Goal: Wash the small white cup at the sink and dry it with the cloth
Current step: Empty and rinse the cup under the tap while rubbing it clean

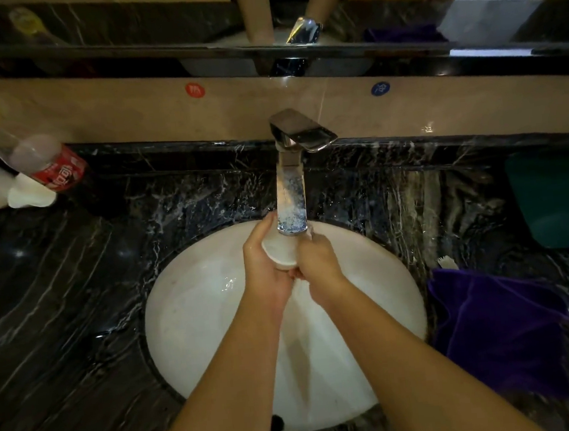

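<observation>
Small white cup: held over the far part of the white oval sink, directly under the spout of the chrome tap, tilted with one round face toward the camera. Left hand: grip grasping the cup, fingers curled round its left side. Right hand: against the cup's right side, touching the left hand below it; its fingers are hidden, so whether its grip clasps the cup cannot be told. Purple cloth: lying rumpled on the dark veined marble worktop, just right of the sink. Plastic bottle with red label: far left on the worktop, beside white cups. Red sticker and blue sticker: on the beige ledge behind the tap, left and right of it. Dark green object: far right, blurred.
</observation>
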